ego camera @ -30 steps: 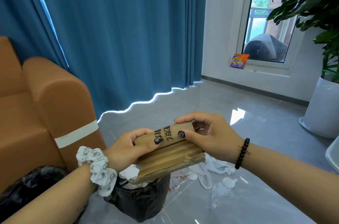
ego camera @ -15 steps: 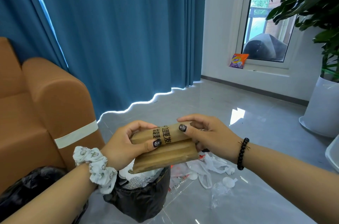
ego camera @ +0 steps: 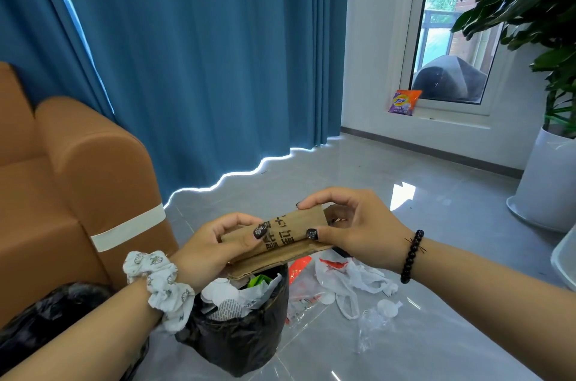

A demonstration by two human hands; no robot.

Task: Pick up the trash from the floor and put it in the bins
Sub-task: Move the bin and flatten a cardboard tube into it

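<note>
- Head view: folded cardboard (ego camera: 280, 235) held up just above the black-lined bin (ego camera: 240, 327), gripped at both ends.
- Left hand (ego camera: 215, 251) curled round the near-left end, thumb pressed on the printed face; right hand (ego camera: 352, 224) curled over the far-right end, thumb on the front and fingers on the top edge.
- Probably light and stiff, springy along the folds, likely to reopen unless kept squeezed; best taken at the ends, as now.
- Bin already heaped with white wrappers and a green scrap, so a flat, wide piece may sit on top rather than sink in; a firm push down perhaps needed.
- On the floor just right of the bin: white plastic bag (ego camera: 352, 281), red-printed clear wrapper (ego camera: 299, 268), crumpled clear plastic (ego camera: 374, 323).
- Second black bag (ego camera: 53, 312) at lower left against the orange sofa (ego camera: 78, 178); white planter (ego camera: 545, 181) well apart on the right.
</note>
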